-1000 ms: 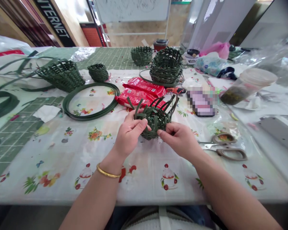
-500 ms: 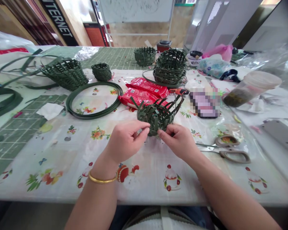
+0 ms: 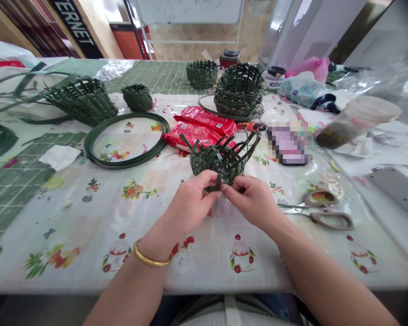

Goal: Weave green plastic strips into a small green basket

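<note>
Dark green woven-strip basket (image 3: 214, 163), half-made with loose strip ends standing up, sits at the centre of the frame between the left hand (image 3: 190, 203) and the right hand (image 3: 253, 201), whose nearly closed fingers (image 3: 229, 188) pinch its near rim. If that pinch slackens, the springy strips could slip out of the weave, and a careless reach could catch the red foil packets (image 3: 204, 129) just behind it. At the upper left, a black sign (image 3: 75, 27) reads "ERNET" in white; the packets' small print is illegible.
</note>
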`<state>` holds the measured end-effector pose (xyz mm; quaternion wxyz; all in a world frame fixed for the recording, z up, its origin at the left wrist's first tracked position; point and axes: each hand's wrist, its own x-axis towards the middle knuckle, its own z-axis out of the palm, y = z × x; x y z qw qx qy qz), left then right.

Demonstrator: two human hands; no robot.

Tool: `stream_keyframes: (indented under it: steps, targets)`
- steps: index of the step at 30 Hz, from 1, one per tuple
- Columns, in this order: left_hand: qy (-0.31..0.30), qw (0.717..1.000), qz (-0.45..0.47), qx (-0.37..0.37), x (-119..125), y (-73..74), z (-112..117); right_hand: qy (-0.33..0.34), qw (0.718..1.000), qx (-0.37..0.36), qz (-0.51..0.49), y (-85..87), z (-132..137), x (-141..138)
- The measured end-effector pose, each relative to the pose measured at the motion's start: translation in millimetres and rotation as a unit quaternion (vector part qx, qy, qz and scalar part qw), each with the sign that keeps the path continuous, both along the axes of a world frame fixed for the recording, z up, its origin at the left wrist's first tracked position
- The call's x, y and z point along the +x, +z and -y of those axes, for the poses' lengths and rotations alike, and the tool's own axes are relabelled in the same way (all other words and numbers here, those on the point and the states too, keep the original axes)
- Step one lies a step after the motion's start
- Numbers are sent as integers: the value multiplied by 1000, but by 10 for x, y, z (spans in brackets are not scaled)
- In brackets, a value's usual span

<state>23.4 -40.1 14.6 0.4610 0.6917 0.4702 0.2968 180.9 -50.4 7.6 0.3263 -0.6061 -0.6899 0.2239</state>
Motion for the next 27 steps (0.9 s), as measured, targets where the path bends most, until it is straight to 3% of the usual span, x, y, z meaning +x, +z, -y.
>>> stream_keyframes:
  steps: [6, 11, 16, 19, 22, 24, 27]
  targets:
    - [40, 996, -14, 80, -25, -50, -72, 21, 996, -82, -19, 31, -5, 49]
    - [53, 991, -22, 124, -18, -47, -95, 24, 993, -104, -45, 24, 5, 84]
    - [17, 979, -50, 197, -34, -33, -102, 13, 993, -107, -56, 41, 15, 104]
    - [-27, 981, -47, 189, -56, -31, -112, 19, 987, -143, -68, 70, 24, 113]
    - [5, 982, -65, 179, -49, -43, -115, 52, 980, -177, -71, 117, 36, 165]
    - [44, 982, -62, 171, -34, -61, -118, 83, 987, -135, -35, 161, 40, 243]
    - [62, 987, -42, 145, -16, -83, -127, 127, 989, -17, 68, 227, 32, 387]
